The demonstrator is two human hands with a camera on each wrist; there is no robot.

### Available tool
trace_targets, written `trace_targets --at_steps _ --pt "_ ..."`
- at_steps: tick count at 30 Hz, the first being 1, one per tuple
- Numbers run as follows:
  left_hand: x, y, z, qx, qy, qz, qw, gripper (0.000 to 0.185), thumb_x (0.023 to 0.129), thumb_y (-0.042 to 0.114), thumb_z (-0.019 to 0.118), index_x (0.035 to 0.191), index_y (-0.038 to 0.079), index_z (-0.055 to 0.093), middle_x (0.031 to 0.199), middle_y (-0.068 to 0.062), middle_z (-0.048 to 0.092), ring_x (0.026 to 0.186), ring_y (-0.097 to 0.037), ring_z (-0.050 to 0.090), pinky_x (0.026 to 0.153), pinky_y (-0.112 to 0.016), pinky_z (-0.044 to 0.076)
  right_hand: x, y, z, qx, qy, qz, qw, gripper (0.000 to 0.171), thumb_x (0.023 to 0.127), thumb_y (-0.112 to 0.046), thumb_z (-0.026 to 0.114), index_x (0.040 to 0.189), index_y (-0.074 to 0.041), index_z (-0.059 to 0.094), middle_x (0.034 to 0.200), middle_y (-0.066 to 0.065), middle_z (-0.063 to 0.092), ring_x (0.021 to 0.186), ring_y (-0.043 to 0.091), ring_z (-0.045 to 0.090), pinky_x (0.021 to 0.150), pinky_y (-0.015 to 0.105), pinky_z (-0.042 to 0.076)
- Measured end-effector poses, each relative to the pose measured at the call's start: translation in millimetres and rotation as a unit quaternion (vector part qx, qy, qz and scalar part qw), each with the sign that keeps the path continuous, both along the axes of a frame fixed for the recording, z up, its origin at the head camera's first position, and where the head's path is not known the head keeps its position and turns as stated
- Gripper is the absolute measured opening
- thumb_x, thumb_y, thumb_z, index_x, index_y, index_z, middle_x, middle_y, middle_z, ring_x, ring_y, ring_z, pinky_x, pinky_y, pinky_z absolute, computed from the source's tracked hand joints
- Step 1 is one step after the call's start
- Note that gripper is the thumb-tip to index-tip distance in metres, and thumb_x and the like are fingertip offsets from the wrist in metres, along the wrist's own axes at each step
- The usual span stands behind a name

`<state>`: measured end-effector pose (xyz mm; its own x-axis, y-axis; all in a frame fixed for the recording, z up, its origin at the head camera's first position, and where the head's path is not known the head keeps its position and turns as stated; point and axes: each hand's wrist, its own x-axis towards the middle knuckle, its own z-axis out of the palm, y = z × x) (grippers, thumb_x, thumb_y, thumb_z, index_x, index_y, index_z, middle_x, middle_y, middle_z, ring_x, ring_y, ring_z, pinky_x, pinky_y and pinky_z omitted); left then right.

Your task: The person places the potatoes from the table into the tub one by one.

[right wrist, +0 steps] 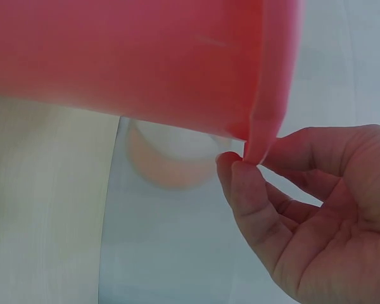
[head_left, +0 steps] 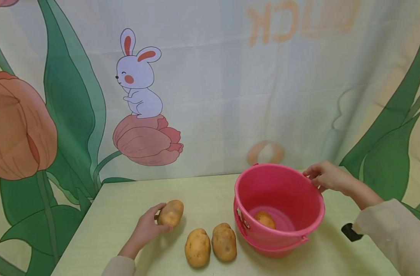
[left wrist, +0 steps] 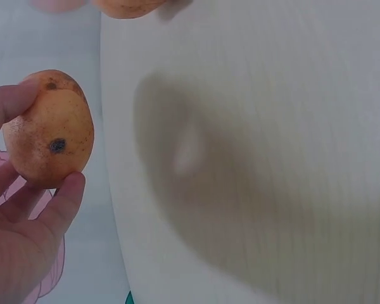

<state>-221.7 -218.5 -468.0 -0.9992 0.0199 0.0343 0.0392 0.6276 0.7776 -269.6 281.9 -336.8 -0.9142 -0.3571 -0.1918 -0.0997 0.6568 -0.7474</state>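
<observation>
My left hand (head_left: 147, 228) holds a potato (head_left: 172, 213) over the left part of the table. In the left wrist view, thumb and fingertips grip that potato (left wrist: 54, 136) on opposite sides, and a dark spot marks its skin. My right hand (head_left: 328, 176) pinches the far right rim of a pink bucket (head_left: 242, 193). The right wrist view shows thumb and fingers closed on the bucket's rim (right wrist: 269, 120). One potato (head_left: 264, 220) lies inside the bucket. Two more potatoes, a left one (head_left: 197, 248) and a right one (head_left: 224, 242), lie side by side left of the bucket.
The pale table (head_left: 127, 195) ends at a hanging cloth backdrop (head_left: 213, 96) printed with tulips and a rabbit. The bucket's handle (head_left: 282, 247) hangs down along its near side. A black wrist device (head_left: 351, 232) sticks out below the right sleeve (head_left: 392, 226).
</observation>
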Motion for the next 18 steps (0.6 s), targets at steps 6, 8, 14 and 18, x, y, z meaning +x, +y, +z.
trace_targets --at_steps 6,8,14,18 --pt "-2.0 4.4 6.4 0.020 0.000 -0.005 0.9998 0.071 0.060 0.012 0.080 0.124 0.009 0.048 0.126 -0.013 0.047 0.103 -0.030 0.054 0.074 -0.033 0.051 -0.6 0.4 -0.2 0.000 -0.001 0.000 1.000 0.036 0.083 0.001 0.049 0.117 0.013 0.047 0.098 0.020 0.061 0.071 0.019 0.061 0.062 0.034 0.053" --pt "-1.7 5.7 8.7 0.026 0.002 -0.008 0.9996 0.070 0.060 0.010 0.079 0.123 0.009 0.049 0.126 -0.012 0.048 0.102 -0.030 0.054 0.073 -0.032 0.051 -0.5 0.3 0.0 -0.001 -0.001 0.000 1.000 0.035 0.083 0.001 0.049 0.117 0.013 0.047 0.098 0.020 0.061 0.071 0.019 0.061 0.062 0.034 0.053" --pt "-2.9 8.4 12.7 0.039 0.001 -0.015 0.9991 0.069 0.061 0.009 0.078 0.123 0.010 0.048 0.127 -0.011 0.047 0.104 -0.030 0.053 0.073 -0.031 0.051 -0.9 0.3 0.2 0.000 -0.001 -0.001 1.000 0.035 0.083 0.002 0.048 0.116 0.013 0.047 0.098 0.021 0.061 0.072 0.019 0.062 0.062 0.034 0.053" --pt "-3.3 10.3 16.9 0.039 0.003 -0.021 0.9990 0.071 0.062 0.009 0.078 0.125 0.009 0.047 0.128 -0.012 0.046 0.104 -0.030 0.053 0.074 -0.032 0.051 -1.1 0.6 0.0 0.001 -0.001 -0.001 1.000 0.035 0.084 0.001 0.048 0.117 0.013 0.047 0.099 0.021 0.061 0.073 0.019 0.062 0.062 0.034 0.053"
